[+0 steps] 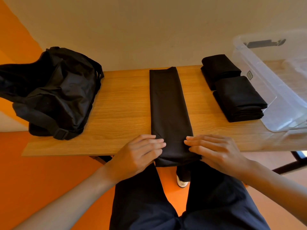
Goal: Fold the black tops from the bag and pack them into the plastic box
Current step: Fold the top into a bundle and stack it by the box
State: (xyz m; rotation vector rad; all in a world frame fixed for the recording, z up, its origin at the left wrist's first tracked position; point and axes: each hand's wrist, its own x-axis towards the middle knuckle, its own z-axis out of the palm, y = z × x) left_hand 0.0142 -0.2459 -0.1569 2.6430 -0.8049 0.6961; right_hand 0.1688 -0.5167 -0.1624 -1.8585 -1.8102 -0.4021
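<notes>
We see the black top [169, 105] folded into 1 long narrow strip down the middle of the table [119, 105], its near end just over the front edge. Our left hand [137, 156] and right hand [214, 153] lie flat on that end, 1 at each side, fingers straight and pressed together, pinching nothing. On the right, the far pile [221, 70] and near pile [239, 98] of folded tops touch, between the strip and the plastic box [274, 83]. The black bag [54, 93] slumps well apart at the left.
</notes>
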